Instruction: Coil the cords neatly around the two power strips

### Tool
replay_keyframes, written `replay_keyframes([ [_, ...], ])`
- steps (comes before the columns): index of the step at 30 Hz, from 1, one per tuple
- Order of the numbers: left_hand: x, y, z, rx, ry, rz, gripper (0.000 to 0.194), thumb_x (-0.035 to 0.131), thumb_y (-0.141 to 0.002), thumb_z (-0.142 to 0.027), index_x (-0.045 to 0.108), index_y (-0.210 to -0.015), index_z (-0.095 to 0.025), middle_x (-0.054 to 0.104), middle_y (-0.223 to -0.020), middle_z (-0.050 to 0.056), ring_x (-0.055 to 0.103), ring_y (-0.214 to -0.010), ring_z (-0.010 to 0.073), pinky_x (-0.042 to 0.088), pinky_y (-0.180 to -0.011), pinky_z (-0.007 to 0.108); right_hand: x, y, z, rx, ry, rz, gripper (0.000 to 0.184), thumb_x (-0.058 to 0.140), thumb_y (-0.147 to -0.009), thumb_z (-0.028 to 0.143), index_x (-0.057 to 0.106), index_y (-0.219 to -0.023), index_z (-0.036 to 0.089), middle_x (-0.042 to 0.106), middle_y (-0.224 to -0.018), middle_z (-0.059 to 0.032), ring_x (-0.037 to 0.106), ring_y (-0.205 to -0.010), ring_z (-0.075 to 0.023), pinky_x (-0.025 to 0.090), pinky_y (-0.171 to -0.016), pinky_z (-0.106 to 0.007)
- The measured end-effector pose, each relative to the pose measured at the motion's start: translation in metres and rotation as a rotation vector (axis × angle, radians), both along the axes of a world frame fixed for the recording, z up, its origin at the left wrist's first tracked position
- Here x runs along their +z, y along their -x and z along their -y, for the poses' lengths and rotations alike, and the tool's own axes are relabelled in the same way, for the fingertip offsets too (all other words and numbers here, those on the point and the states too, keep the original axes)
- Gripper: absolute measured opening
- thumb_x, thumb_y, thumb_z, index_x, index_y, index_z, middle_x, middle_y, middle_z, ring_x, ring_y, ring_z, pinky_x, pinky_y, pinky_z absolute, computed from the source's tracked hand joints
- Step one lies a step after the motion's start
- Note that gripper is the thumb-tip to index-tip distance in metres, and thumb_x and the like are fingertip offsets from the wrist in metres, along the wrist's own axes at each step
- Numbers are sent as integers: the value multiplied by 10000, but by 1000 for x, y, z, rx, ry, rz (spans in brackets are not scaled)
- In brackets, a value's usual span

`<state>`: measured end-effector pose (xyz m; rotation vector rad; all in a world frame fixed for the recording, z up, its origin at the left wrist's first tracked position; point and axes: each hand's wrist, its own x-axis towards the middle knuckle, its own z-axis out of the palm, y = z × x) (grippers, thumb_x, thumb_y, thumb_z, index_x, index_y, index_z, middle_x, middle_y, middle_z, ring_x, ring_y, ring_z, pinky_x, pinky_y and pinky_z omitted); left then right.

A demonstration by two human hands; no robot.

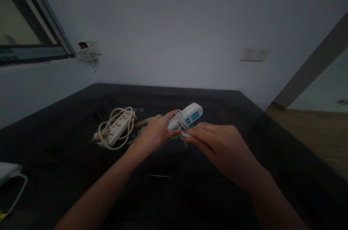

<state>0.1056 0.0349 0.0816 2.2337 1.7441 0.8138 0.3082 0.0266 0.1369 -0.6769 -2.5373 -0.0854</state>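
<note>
My left hand is closed around the lower end of a white power strip with blue sockets. The strip is held tilted above the dark table. A white cord is wound around its middle. Close beside it, my right hand, wearing a ring, pinches a pale piece at the cord, likely its plug, though the fingers partly hide it. To the left, a second white power strip lies on the table with its cream cord looped loosely over it.
The black glossy table meets a pale wall. A white object with a cable sits at the left edge. Wall sockets are at the right, more sockets in the left corner beside a window.
</note>
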Motion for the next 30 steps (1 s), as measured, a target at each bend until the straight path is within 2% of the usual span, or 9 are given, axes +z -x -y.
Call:
replay_keyframes([
  [4, -3, -19, 10, -46, 94, -95, 601, 656, -777, -386, 471, -1325, -222, 700, -1097, 112, 673, -939, 269, 500, -790, 352, -3, 0, -11, -42, 88, -39, 187, 515, -913, 237, 690, -862, 192, 708, -796, -39, 639, -706, -169, 388, -611, -253],
  [10, 0, -28, 19, 2, 126, -243, 408, 638, -793, -412, 610, -1101, -145, 708, -971, 143, 666, -884, 299, 495, -756, 395, -1, -6, -15, -42, 124, -123, 232, 521, -916, 277, 697, -796, 184, 690, -739, -34, 624, -695, -158, 396, -627, -242],
  [14, -1, -25, 21, -55, 114, -278, 390, 618, -814, -431, 611, -1103, -170, 715, -951, 115, 670, -901, 281, 492, -798, 396, -3, -1, -9, 36, 152, -54, 225, 521, -917, 295, 700, -826, 193, 710, -787, -33, 641, -719, -161, 406, -626, -239],
  [19, 9, -34, 31, -29, 142, -505, 427, 664, -791, -392, 591, -1129, -140, 723, -878, 137, 696, -801, 316, 524, -677, 385, -5, -3, -21, -53, 176, -107, 200, 563, -879, 295, 718, -809, 190, 711, -763, -43, 638, -704, -175, 417, -637, -268],
  [22, 17, -39, 37, -98, 112, -567, 395, 695, -769, -373, 597, -1086, -156, 724, -890, 129, 699, -778, 320, 518, -628, 363, -3, -14, -36, -78, 336, -177, 179, 613, -820, 293, 728, -724, 196, 714, -709, -34, 628, -650, -165, 417, -596, -265],
  [27, 26, -36, 41, -282, 26, -529, 330, 692, -768, -410, 593, -994, -191, 725, -878, 65, 692, -736, 248, 452, -566, 272, 1, -32, -52, -81, 645, -234, 169, 681, -735, 332, 723, -659, 187, 687, -638, -24, 600, -608, -159, 415, -549, -257],
  [30, 35, -33, 44, -413, 0, -433, 283, 703, -759, -410, 593, -918, -204, 720, -844, 25, 672, -714, 211, 412, -551, 247, 2, -36, -57, 10, 807, -224, 185, 701, -702, 347, 703, -620, 181, 668, -614, -16, 585, -595, -147, 430, -568, -254],
])
